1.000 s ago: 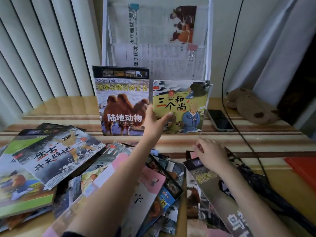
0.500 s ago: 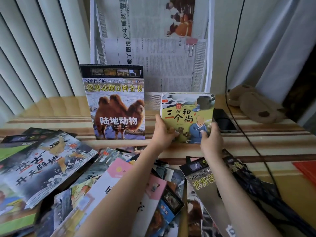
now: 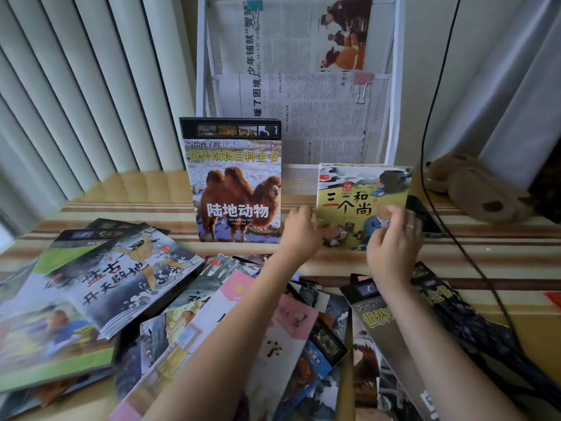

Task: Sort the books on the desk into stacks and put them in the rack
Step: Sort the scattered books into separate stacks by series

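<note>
A yellow-green picture book (image 3: 358,196) stands upright on the desk against the low front of the white mesh rack (image 3: 392,95). My left hand (image 3: 299,233) pinches its lower left edge. My right hand (image 3: 391,243) grips its lower right part, fingers curled at the right edge. A camel-cover book (image 3: 235,183) stands upright just to its left. Several loose books (image 3: 212,323) lie scattered across the near desk. A stack topped by a grey wave-cover book (image 3: 121,278) lies at the left.
Clipped newspapers (image 3: 303,56) fill the rack's upper tiers. A black phone (image 3: 425,217) lies right of the held book, with a brown plush toy (image 3: 479,189) beyond it. A black cable (image 3: 437,132) hangs down at the right. Vertical blinds (image 3: 76,86) stand behind the desk.
My right hand left the dark book on the desk and took the yellow-green book's right side. Both hands have shifted that book right and stood it against the rack.
</note>
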